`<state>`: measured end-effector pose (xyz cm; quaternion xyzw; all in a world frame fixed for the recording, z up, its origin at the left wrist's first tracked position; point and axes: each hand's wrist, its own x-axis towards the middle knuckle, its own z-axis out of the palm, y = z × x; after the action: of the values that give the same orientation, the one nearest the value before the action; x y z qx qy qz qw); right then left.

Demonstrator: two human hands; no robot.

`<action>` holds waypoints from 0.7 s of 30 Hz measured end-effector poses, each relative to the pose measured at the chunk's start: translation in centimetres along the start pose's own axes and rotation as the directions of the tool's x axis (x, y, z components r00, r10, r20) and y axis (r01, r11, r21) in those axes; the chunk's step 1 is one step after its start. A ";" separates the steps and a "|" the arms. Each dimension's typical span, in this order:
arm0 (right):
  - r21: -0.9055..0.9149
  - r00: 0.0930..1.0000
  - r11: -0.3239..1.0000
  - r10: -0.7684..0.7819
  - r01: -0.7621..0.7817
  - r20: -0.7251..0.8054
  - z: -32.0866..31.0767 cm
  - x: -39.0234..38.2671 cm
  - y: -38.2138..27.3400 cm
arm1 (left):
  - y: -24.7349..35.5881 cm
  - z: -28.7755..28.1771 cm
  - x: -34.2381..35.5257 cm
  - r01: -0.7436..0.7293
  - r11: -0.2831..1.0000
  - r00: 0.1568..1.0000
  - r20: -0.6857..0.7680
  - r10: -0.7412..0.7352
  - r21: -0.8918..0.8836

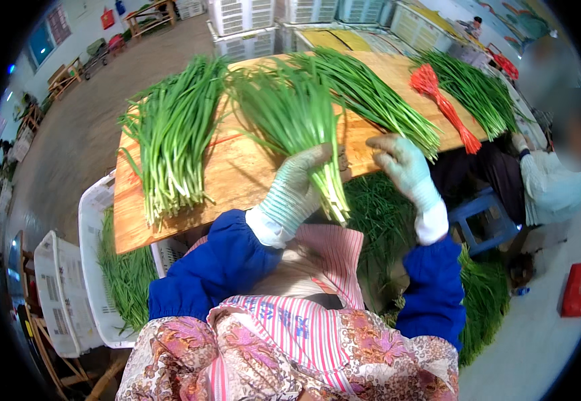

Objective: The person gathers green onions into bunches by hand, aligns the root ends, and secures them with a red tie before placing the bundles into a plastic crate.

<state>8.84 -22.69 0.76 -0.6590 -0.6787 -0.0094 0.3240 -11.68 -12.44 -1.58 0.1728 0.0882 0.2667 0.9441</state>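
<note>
My left hand, in a pale striped glove with bare fingertips, grips a bunch of green chives near its pale stem ends. The leaves fan out over the wooden board, and the stem ends hang past its near edge. To the right, my right hand, gloved alike, is held apart from the bunch with its fingers pointing left. I see nothing in it. A loose pile of chives lies on the board's left, and another bundle lies beyond my right hand. Red ties lie farther right.
One more chive pile covers the board's right end, near a seated co-worker. A white crate with chives stands lower left. At right are a blue stool and a red box. Stacked crates stand behind the board.
</note>
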 end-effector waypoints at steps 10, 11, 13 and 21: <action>0.868 0.923 0.317 0.080 -0.382 0.376 1.6 1.5 -1.6 | -1.9 0.6 -2.7 -0.186 0.867 0.982 0.079 0.169 0.462; 0.742 0.897 0.520 0.126 -0.423 0.423 1.2 0.4 -3.6 | -3.5 0.3 -2.9 -0.082 0.846 0.993 -0.028 0.113 0.527; 0.636 0.867 0.607 0.205 -0.477 0.454 2.0 -1.5 -5.5 | -6.9 -1.1 -3.9 -0.012 0.842 0.998 -0.051 0.047 0.539; 0.805 0.814 0.220 0.353 -0.552 0.461 0.7 -1.9 -9.2 | -6.3 0.2 -5.9 0.137 0.829 0.980 0.050 -0.195 0.543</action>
<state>0.13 -25.27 3.17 -0.5310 -0.3685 0.5213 0.5572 -13.64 -20.66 -3.34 0.4351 0.1248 0.1391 0.8808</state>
